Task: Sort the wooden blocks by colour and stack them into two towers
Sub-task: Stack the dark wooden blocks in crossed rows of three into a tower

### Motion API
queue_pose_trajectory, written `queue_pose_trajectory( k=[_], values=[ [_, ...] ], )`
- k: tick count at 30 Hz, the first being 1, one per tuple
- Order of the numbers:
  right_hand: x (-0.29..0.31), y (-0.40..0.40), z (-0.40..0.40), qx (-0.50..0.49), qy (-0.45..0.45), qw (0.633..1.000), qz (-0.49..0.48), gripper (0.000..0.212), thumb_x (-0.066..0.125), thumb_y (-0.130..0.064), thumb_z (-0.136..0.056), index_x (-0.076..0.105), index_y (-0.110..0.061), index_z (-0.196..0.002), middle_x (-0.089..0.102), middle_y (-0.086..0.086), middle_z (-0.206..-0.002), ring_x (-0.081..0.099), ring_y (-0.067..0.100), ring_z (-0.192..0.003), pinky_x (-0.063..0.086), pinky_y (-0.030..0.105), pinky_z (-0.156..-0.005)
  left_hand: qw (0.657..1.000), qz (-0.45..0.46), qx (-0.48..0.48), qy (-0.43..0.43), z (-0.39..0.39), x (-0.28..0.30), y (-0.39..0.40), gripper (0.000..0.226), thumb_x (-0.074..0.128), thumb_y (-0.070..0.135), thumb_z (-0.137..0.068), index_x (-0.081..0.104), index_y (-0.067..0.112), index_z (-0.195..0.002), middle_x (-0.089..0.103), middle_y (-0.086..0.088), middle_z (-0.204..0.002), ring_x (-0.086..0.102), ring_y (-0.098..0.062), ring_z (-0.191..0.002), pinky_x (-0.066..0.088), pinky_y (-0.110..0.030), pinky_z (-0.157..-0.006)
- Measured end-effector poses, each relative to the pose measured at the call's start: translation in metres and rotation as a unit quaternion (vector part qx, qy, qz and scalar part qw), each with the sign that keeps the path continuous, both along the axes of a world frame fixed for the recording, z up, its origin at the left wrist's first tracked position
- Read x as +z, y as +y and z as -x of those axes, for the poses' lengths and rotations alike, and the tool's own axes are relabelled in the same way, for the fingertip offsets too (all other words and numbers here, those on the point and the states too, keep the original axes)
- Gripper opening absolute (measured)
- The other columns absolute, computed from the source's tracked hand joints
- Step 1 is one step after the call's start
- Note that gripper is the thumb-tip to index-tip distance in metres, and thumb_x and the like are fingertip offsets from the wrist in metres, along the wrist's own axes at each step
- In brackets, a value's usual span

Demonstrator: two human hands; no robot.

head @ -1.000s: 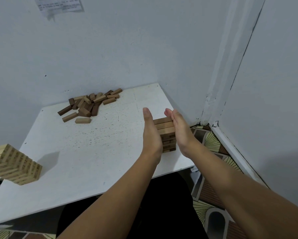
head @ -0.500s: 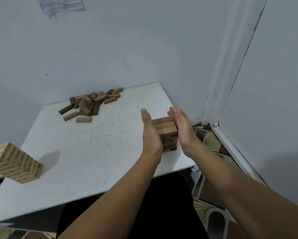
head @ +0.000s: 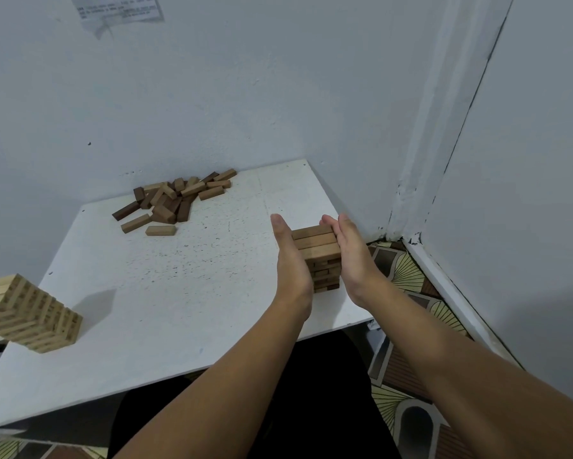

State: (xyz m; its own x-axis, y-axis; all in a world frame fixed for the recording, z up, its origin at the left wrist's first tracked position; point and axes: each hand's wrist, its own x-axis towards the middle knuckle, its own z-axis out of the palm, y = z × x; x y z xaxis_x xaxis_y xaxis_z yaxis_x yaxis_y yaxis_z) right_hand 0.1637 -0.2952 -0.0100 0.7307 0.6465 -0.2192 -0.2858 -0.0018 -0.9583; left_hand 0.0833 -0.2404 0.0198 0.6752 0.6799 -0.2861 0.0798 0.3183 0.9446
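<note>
A short mid-brown wooden block tower [head: 320, 256] stands near the right edge of the speckled white tabletop [head: 186, 293]; a pale yellowish tower [head: 30, 314] at its left edge; mixed dark-brown and tan loose blocks [head: 174, 202] along its far edge. The tiled floor [head: 407, 276] shows cream fan patterns.
</note>
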Motion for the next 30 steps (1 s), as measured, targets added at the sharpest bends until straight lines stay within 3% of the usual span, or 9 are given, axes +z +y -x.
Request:
queue_pose_trajectory(
  k=[2,4,5,7,11,15,20,26,30],
  values=[
    [0.002,-0.001,0.001,0.005,0.0,1.0,0.001,0.064,0.02,-0.06,-0.107,0.037,-0.026,-0.158,0.047,-0.012,-0.154,0.05,0.003,-0.131,0.033,0.033,-0.114,1.0,-0.012,-0.006,-0.005,0.0,-0.003,0.002,0.066,0.012,0.077,-0.097,0.065,0.039,-0.096,0.077,0.019,-0.08,0.071,0.007,-0.07,0.049,-0.018,-0.065],
    [0.004,-0.003,-0.003,0.01,-0.017,1.0,0.0,0.066,0.018,-0.061,-0.107,0.033,-0.025,-0.16,0.036,-0.009,-0.163,0.034,0.007,-0.148,0.02,0.039,-0.126,1.0,-0.018,-0.007,-0.004,0.002,-0.004,0.008,0.089,0.012,0.086,-0.086,0.057,0.033,-0.142,0.07,0.012,-0.131,0.066,0.0,-0.113,0.048,-0.02,-0.091],
    [0.005,-0.004,-0.006,0.013,-0.035,0.999,0.004,0.066,0.016,-0.061,-0.107,0.031,-0.025,-0.161,0.032,-0.009,-0.165,0.028,0.007,-0.152,0.014,0.042,-0.128,1.0,-0.024,-0.011,-0.002,0.006,-0.002,0.011,0.101,0.011,0.089,-0.079,0.039,0.032,-0.158,0.051,0.01,-0.155,0.051,-0.007,-0.138,0.038,-0.026,-0.108],
    [0.01,-0.006,-0.016,0.013,-0.072,0.997,0.017,0.064,0.013,-0.06,-0.107,0.033,-0.029,-0.16,0.03,-0.01,-0.166,0.023,0.007,-0.153,0.009,0.045,-0.128,0.999,-0.047,0.002,-0.005,0.013,0.006,0.019,0.11,0.011,0.09,-0.073,0.026,0.03,-0.164,0.03,0.007,-0.168,0.025,-0.014,-0.155,0.015,-0.042,-0.125],
    [0.025,0.001,-0.035,0.031,-0.128,0.989,0.065,0.058,0.015,-0.058,-0.108,0.039,-0.034,-0.155,0.032,-0.01,-0.165,0.022,0.009,-0.153,0.009,0.044,-0.127,0.988,-0.135,0.065,0.035,0.019,0.006,0.056,0.084,0.021,0.081,-0.094,0.044,0.026,-0.153,0.05,0.002,-0.152,0.045,-0.017,-0.141,0.029,-0.045,-0.121],
    [0.043,0.029,-0.049,0.117,-0.191,0.96,0.171,0.067,0.018,-0.067,-0.104,0.028,-0.033,-0.161,0.025,-0.009,-0.168,0.016,0.014,-0.156,0.011,0.041,-0.123,0.957,-0.273,0.027,0.095,0.031,-0.002,0.113,0.032,0.039,0.055,-0.108,0.06,0.031,-0.115,0.059,0.008,-0.116,0.055,-0.005,-0.103,0.045,-0.029,-0.091],
    [0.066,0.083,-0.057,0.218,-0.263,0.903,0.262,0.072,0.02,-0.071,-0.102,0.023,-0.033,-0.163,0.019,-0.009,-0.17,0.014,0.016,-0.157,0.01,0.044,-0.127,0.895,-0.392,0.004,0.214,0.045,-0.008,0.188,0.04,0.053,0.046,-0.104,0.06,0.021,-0.136,0.057,-0.004,-0.131,0.056,-0.021,-0.117,0.05,-0.05,-0.104],
    [0.054,0.158,-0.074,0.332,-0.419,0.751,0.388,0.068,0.038,-0.057,-0.106,0.015,-0.031,-0.164,0.015,-0.001,-0.171,0.018,0.024,-0.157,0.019,0.047,-0.125,0.791,-0.474,-0.097,0.374,0.032,-0.011,0.248,0.048,0.055,0.04,-0.105,0.047,0.028,-0.152,0.046,-0.013,-0.148,0.041,-0.035,-0.136,0.042,-0.052,-0.112],
    [0.033,0.212,-0.084,0.348,-0.469,0.698,0.415,0.067,0.045,-0.044,-0.107,0.011,-0.036,-0.164,0.025,0.008,-0.167,0.031,0.034,-0.149,0.031,0.05,-0.119,0.722,-0.517,-0.14,0.438,0.003,-0.01,0.284,0.056,0.046,0.045,-0.108,0.037,0.026,-0.159,0.04,-0.016,-0.156,0.035,-0.039,-0.14,0.029,-0.049,-0.115]
  ],
)
